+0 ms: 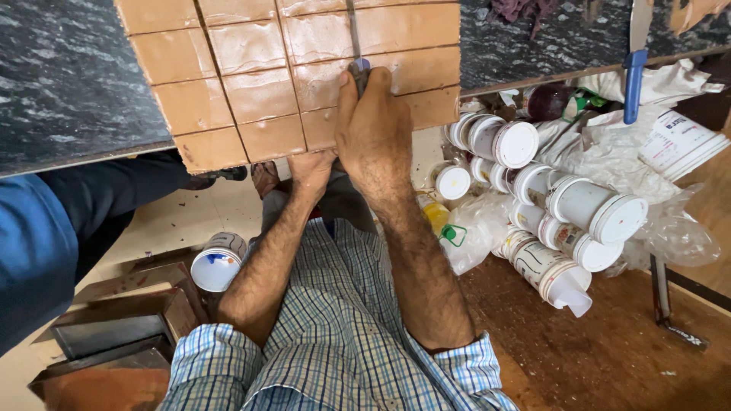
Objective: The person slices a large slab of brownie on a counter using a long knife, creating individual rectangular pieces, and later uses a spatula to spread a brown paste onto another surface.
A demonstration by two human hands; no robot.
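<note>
You have two bare hands in view, your left hand (311,171) and your right hand (375,125). One slab of brown cut blocks (259,76) lies on the dark stone counter (68,84); about a dozen blocks show inside the frame, in rows, and the top ones are cut off by the edge. One thin blade (355,34) lies in a seam. One blue-handled tool (633,72) hangs at the right. You can count roughly ten white-lidded plastic jars (586,205) heaped on the floor, some hidden, plus one paint tub (217,262) apart at the left.
</note>
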